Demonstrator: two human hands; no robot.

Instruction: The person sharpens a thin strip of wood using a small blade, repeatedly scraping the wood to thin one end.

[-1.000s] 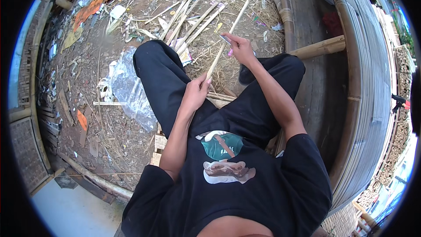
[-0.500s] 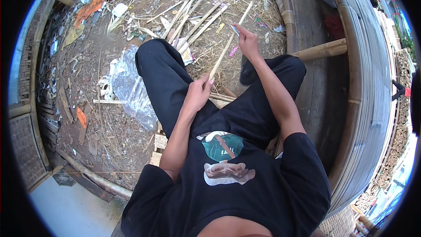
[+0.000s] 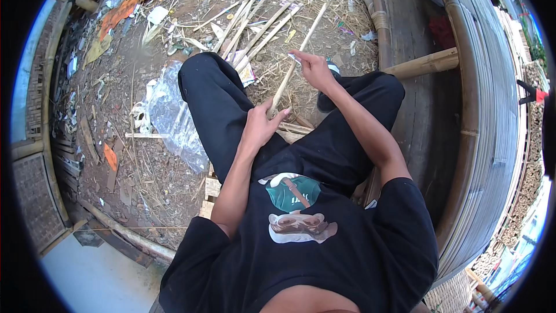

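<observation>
Head view: we sit knees apart, looking down at a long pale strip (image 3: 316,22) between our legs, slanting from near left to far right. Its near end lies at our left hand (image 3: 262,123), thumb spread away from the fingers; we cannot tell how firmly it grips. Our right hand (image 3: 314,71), apart from the left and farther out, pinches a small flat pale object (image 3: 294,57) against mid-strip, from the right. More strips (image 3: 272,35) lie far left on the ground.

Matt wooden strip (image 3: 317,21), glossy clear plastic sheet (image 3: 172,117), matt cloth trousers (image 3: 212,90), rough earthen ground (image 3: 159,197), smooth bamboo pole (image 3: 427,62)
</observation>
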